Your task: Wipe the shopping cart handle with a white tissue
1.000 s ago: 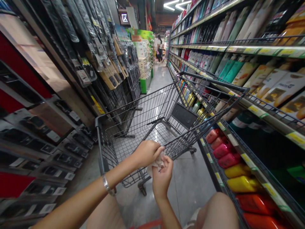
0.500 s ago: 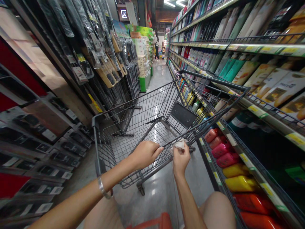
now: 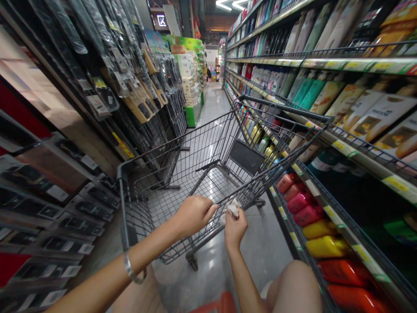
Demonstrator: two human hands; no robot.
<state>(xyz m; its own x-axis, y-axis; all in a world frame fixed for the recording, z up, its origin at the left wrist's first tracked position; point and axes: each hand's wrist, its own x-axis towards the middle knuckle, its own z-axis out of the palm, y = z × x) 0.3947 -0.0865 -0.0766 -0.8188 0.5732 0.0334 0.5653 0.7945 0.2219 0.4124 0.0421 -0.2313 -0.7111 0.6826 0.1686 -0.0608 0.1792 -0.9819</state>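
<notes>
A grey wire shopping cart (image 3: 169, 152) stands across the aisle in front of me, its basket bare. My left hand (image 3: 195, 215), with a silver bracelet on the wrist, is wrapped round the cart's near top rail. Just right of it, my right hand (image 3: 235, 226) pinches a crumpled white cloth or tissue (image 3: 233, 208) against the cart's near side wires. The palm side of my left hand is hidden.
Shelves of bottles (image 3: 325, 95) line the right side, close to the cart. Packaged goods hang on a rack (image 3: 87, 208) at the left. Something red-orange (image 3: 224, 302) is low between my knees. Green-based stacked boxes (image 3: 192, 87) stand further down the aisle.
My right hand has moved slightly left and down with the white cloth, closer to my left hand. The view has shifted a little; the distant person is now mostly out of sight.
</notes>
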